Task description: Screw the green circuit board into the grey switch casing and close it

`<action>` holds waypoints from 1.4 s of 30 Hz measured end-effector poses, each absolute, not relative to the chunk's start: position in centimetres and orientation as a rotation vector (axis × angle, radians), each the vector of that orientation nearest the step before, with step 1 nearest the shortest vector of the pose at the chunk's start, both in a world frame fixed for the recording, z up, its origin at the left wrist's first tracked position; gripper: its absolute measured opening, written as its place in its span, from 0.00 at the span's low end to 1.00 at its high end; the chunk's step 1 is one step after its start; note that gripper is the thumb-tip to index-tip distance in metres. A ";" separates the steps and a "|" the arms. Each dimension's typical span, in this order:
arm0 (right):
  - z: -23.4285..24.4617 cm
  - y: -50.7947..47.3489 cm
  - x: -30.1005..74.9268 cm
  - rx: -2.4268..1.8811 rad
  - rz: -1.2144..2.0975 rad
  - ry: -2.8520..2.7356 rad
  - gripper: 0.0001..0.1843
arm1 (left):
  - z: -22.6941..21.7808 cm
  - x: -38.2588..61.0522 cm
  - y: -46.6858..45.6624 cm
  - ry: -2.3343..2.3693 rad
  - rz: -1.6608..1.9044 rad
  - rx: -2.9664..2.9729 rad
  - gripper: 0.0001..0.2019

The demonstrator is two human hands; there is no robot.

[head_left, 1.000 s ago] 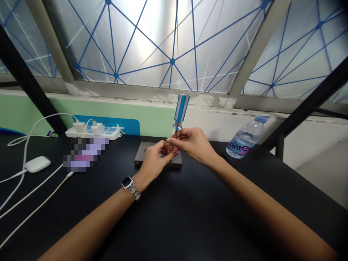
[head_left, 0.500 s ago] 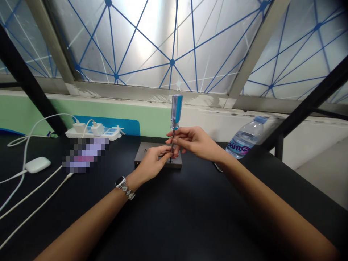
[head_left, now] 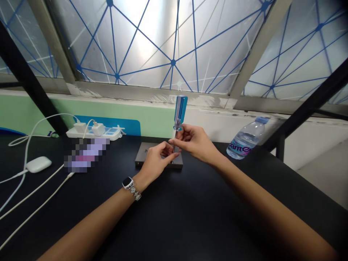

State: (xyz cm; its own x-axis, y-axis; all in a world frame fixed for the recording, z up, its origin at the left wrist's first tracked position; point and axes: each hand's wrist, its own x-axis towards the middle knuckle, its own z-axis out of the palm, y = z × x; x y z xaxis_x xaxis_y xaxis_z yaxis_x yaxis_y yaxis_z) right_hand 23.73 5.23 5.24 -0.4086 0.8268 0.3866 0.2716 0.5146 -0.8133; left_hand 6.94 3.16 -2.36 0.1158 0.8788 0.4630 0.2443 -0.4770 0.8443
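A screwdriver with a blue and clear handle (head_left: 180, 111) stands upright, tip down over a small grey metal box (head_left: 145, 154) on the black table. My right hand (head_left: 194, 143) pinches the metal shaft just below the handle. My left hand (head_left: 157, 159), with a watch on its wrist, curls its fingers round the lower shaft near the tip, resting over the box. The tip itself is hidden behind my fingers.
A clear water bottle (head_left: 246, 142) with a blue cap lies at the right. A white power strip (head_left: 94, 132) with plugged chargers sits at the back left. White cables (head_left: 35, 203) and a white puck-shaped device (head_left: 38, 164) lie on the left. A black frame post (head_left: 304, 105) slants at right.
The screwdriver has tilted slightly right at the top and my right hand shifted its grip on the shaft. My left hand's fingers curled more over the box.
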 end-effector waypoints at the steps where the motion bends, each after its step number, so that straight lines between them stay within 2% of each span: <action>1: 5.2 5.2 23.7 -0.917 0.829 -1.934 0.13 | -2.5 6.8 3.2 1.068 1.374 1.792 0.12; 4: 5.5 5.0 23.9 -0.937 0.931 -1.974 0.14 | -2.7 6.4 3.4 0.966 1.299 1.735 0.09; 7: 6.2 4.8 24.2 -0.894 1.192 -2.019 0.19 | -2.5 6.0 3.3 0.869 1.201 1.730 0.10; 10: 6.8 4.9 24.6 -0.829 1.293 -2.047 0.19 | -2.0 5.9 3.0 0.838 1.136 1.772 0.10; 15: 7.0 4.8 24.7 -0.847 1.286 -2.025 0.14 | -2.0 6.3 2.7 0.850 1.152 1.793 0.11; 20: 6.8 4.6 24.3 -0.872 1.130 -2.009 0.07 | -2.7 7.2 2.7 1.058 1.350 1.783 0.11; 25: 5.8 5.1 24.0 -0.908 1.015 -1.919 0.14 | -2.8 7.2 2.8 1.017 1.372 1.671 0.10; 29: 5.5 5.3 24.1 -0.936 0.945 -1.940 0.14 | -3.0 6.6 3.1 0.888 1.264 1.633 0.09; 31: 5.9 5.1 24.3 -0.944 1.021 -1.976 0.14 | -3.1 6.4 3.2 0.859 1.225 1.656 0.11; 35: 6.7 4.8 24.8 -0.846 1.342 -1.991 0.22 | -2.9 6.2 3.1 0.850 1.171 1.743 0.13; 42: 7.0 5.0 24.9 -0.830 1.350 -1.967 0.16 | -2.4 6.6 2.6 0.887 1.179 1.860 0.12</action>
